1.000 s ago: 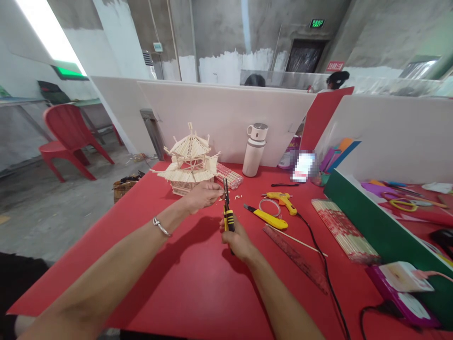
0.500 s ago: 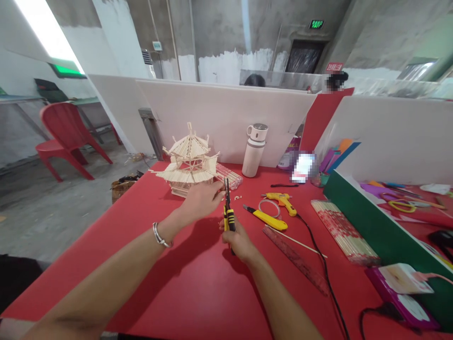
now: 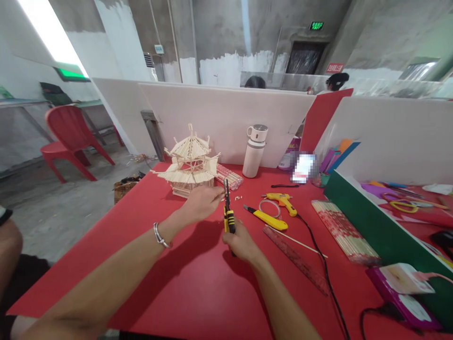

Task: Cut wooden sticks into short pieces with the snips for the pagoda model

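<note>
My right hand (image 3: 241,240) is closed around the yellow-and-black handles of a pair of pliers (image 3: 229,215), which stand nearly upright with the jaws pointing away from me. My left hand (image 3: 203,203), with a silver bangle at its wrist, is held with the fingertips pinched together beside the jaws. Anything between those fingertips is too small to make out. Just behind the left hand stands a pagoda model (image 3: 191,160) built of thin pale sticks, its lower front partly hidden by the hand. Small pale offcuts (image 3: 238,198) lie to the right of the jaws.
Right of the pliers lie a yellow utility knife (image 3: 271,220), a yellow glue gun (image 3: 283,200) with a black cord, a red ruler (image 3: 297,259) and a stick bundle (image 3: 345,231). A white bottle (image 3: 254,153) stands by the partition (image 3: 212,108). A person's leg (image 3: 9,245) shows at left.
A person's leg has come into view at the left edge. My hands and the pliers stay almost in place, while the view has shifted slightly.
</note>
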`<state>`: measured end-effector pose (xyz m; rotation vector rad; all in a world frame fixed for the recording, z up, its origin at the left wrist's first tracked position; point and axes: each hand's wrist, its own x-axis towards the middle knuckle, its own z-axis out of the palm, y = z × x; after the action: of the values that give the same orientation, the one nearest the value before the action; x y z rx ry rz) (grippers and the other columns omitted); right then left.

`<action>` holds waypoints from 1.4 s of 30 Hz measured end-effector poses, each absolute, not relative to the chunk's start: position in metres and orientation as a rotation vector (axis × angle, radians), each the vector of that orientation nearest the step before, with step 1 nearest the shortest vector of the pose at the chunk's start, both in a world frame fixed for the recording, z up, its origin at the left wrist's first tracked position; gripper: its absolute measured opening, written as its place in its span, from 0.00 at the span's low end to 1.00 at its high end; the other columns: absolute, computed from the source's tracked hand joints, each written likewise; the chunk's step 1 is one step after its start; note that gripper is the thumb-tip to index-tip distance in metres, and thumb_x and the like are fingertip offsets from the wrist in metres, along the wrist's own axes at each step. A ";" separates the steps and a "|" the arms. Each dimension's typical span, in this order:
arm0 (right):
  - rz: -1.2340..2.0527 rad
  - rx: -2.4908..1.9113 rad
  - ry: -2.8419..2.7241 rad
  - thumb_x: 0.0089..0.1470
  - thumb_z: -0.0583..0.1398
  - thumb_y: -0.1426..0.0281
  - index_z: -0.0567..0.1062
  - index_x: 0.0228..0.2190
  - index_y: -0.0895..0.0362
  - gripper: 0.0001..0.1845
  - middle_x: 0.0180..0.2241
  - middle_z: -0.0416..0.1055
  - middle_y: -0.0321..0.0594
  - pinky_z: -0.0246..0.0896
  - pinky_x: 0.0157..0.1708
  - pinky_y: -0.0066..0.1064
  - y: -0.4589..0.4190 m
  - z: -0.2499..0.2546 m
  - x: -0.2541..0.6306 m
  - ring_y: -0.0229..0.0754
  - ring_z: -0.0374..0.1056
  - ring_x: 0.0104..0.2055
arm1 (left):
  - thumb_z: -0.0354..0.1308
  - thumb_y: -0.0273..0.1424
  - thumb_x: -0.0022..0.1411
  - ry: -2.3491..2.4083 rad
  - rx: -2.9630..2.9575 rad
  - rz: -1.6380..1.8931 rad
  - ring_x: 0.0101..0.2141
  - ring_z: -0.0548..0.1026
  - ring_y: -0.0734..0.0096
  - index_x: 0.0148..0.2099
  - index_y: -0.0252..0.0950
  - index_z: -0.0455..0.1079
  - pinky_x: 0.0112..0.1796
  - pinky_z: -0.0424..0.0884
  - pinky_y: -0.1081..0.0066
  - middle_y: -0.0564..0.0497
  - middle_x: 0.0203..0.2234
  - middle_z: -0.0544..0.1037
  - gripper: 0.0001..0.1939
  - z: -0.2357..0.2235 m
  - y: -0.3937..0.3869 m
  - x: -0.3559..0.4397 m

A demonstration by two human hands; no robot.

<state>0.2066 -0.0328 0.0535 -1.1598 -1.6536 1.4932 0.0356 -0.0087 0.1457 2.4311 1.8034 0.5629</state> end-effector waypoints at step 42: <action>1.782 -1.067 -1.512 0.35 0.58 0.73 0.69 0.37 0.54 0.20 0.25 0.58 0.29 0.49 0.27 0.29 -0.031 0.056 0.214 0.37 0.54 0.27 | 0.45 0.28 0.63 1.829 2.637 0.614 0.26 0.68 0.69 0.31 0.36 0.71 0.27 0.53 0.70 0.49 0.23 0.74 0.13 0.135 -0.012 0.036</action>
<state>0.2143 -0.0308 0.0565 -1.0666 -1.5122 1.7823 0.0356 -0.0120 0.1353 2.6373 1.8288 0.6139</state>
